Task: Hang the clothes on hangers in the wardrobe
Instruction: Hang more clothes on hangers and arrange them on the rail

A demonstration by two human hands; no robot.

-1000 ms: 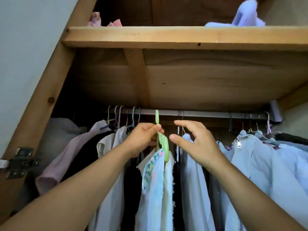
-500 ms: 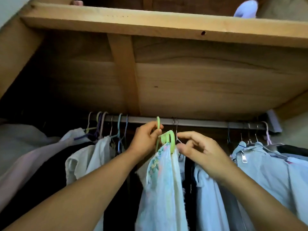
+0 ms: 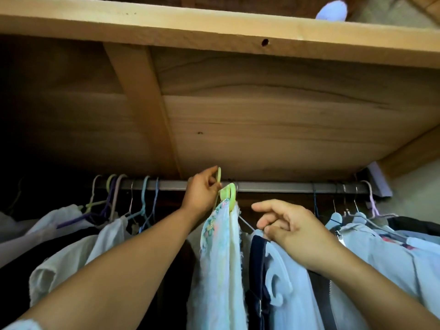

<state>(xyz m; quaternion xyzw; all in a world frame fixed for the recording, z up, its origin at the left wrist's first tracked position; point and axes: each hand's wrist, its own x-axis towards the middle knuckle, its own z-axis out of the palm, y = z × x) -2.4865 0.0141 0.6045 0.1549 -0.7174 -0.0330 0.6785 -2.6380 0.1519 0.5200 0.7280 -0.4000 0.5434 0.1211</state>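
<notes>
my left hand point(image 3: 202, 194) pinches the hook of one green hanger point(image 3: 228, 195) at the metal rail point(image 3: 273, 186), mid-wardrobe; one floral garment point(image 3: 217, 270) hangs from it. my right hand point(image 3: 290, 226), fingers curled, grips a pale blue garment point(image 3: 288, 282) just right. one wooden shelf point(image 3: 214, 27) above.

No readable text, label, brand or number anywhere — not on clothes, hangers or wood. Nothing legible on the rail either.
</notes>
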